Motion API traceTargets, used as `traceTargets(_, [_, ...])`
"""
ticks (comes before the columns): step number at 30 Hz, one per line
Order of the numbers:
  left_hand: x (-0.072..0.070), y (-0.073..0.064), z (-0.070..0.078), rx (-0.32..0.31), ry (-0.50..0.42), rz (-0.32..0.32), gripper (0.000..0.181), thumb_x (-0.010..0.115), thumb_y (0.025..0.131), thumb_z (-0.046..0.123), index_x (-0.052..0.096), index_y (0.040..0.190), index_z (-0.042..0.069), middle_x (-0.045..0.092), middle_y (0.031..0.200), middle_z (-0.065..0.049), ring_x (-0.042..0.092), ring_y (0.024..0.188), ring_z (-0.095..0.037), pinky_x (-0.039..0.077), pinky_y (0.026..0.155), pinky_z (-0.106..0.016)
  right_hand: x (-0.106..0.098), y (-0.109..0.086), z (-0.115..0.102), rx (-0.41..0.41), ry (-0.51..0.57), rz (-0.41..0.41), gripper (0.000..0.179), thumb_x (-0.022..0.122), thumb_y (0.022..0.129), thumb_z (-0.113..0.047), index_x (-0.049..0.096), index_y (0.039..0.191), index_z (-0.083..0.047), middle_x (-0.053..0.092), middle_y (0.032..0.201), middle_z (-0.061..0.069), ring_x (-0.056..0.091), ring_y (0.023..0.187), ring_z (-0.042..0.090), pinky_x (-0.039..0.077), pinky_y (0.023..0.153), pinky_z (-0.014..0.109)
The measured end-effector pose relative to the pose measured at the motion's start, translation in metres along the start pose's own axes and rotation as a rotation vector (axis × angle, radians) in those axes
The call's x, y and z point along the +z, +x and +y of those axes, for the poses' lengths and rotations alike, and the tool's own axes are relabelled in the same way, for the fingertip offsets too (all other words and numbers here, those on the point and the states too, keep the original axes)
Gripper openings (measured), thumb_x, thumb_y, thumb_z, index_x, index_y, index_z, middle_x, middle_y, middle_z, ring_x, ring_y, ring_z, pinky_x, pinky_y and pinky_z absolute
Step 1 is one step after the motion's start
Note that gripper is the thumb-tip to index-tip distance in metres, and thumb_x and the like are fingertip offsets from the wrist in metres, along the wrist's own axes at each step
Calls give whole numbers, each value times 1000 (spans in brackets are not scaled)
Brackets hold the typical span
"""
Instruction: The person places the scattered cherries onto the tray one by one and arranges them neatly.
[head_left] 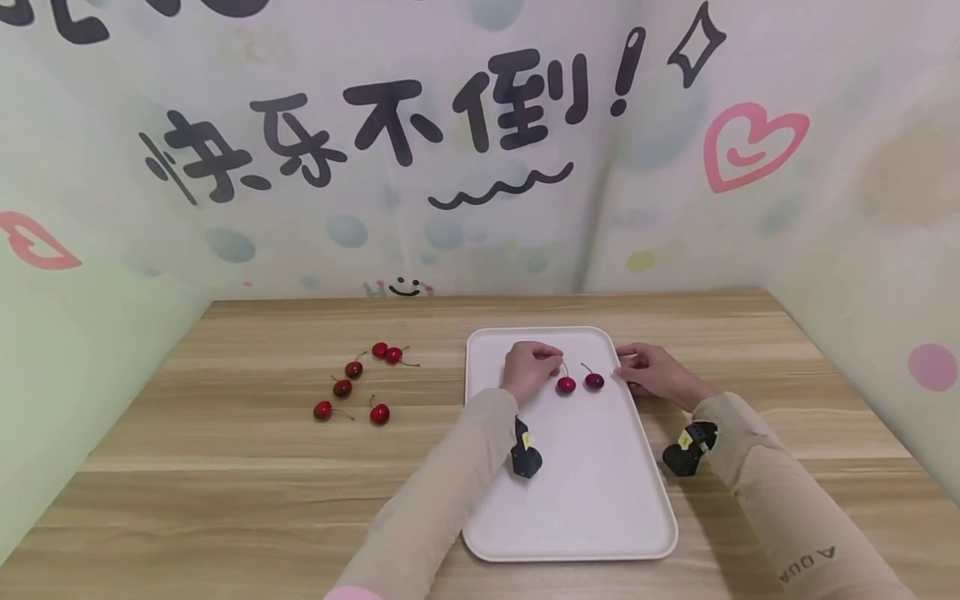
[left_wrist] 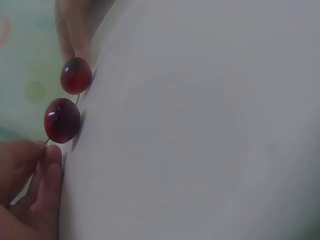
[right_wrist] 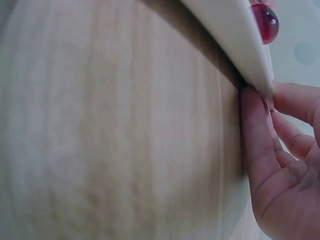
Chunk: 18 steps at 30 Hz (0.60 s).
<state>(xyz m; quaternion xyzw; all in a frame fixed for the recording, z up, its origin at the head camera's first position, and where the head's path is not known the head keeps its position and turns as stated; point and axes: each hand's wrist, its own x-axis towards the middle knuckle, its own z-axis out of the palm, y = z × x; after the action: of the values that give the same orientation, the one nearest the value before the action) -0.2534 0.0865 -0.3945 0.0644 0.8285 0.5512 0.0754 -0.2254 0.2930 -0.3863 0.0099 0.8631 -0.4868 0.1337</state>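
Over the upper part of the white tray (head_left: 577, 492), my left hand (head_left: 531, 367) pinches the thin stem of a red cherry (head_left: 566, 385) between thumb and fingers. In the left wrist view that cherry (left_wrist: 62, 120) is close to the tray surface; whether it touches cannot be told. A second, darker cherry (head_left: 594, 381) lies just to its right on the tray, its stem pointing up and left. My right hand (head_left: 660, 373) holds the tray's right rim, and the right wrist view shows the thumb and fingers (right_wrist: 260, 132) at the tray's edge.
Several stemmed cherries lie on the wooden table (head_left: 225, 467) left of the tray, among them one cherry (head_left: 379, 414) nearest the tray's side and another cherry (head_left: 322, 410) farther left. A printed cloth backdrop (head_left: 420, 250) rises behind the table and along its sides.
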Motion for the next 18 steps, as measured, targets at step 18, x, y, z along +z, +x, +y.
traceTargets(18, [-4,0,2,-20,46,1,11,62,79,9,71,85,7,64,63,1,55,59,-4,40,70,-18,-1,2,2,12,0,-2,44,53,88,-6,36,126,8,53,102,22,57,78,14,51,71,30])
